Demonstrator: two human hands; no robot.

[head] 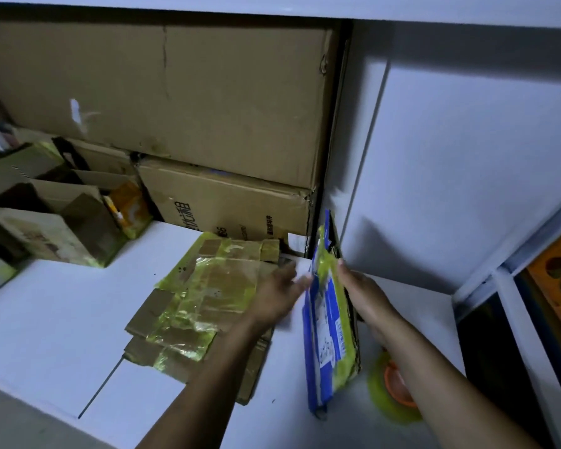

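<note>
Holding a blue and yellow flat box (329,319) up on its thin edge on the white table (46,319), just right of the taped flat cardboard (204,286). Pressing on the box's left face with the left hand (277,293), fingers straight and close together, a bit blurry, reaching over the right edge of the taped cardboard. Pressing on the other face with the right hand (366,293), fingers stretched out along it, thumb hard to see. Squeezed between both hands, no fingers curled round it. Farther right of the taped cardboard, past the box and under the right arm, a yellow tape roll (389,396) lying flat. Behind the taped cardboard, two big brown boxes (162,92) stacked. Left of it, small open boxes (46,215).
</note>
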